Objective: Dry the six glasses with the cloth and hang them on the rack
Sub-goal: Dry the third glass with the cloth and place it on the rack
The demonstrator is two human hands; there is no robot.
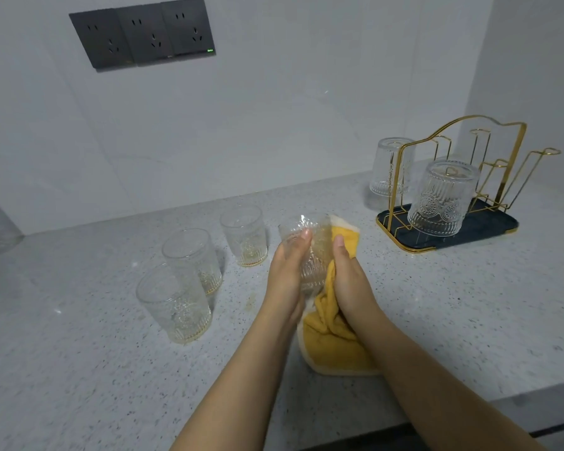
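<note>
- The left hand (288, 265) grips the glass (310, 252) above the counter (437, 304); the right hand (347, 275) presses the yellow cloth (331, 340) against it.
- Three glasses (189, 255) stand upright at the left; two hang inverted on the gold rack (453, 177).
- Risk: the ribbed glass may be slick and could slip between the palms.
- The cloth's trailing end could snag during the reach towards the rack.

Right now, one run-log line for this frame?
phase: drying | left hand: holds glass | right hand: yellow cloth on it | rack: two hung | counter: three waiting
</note>
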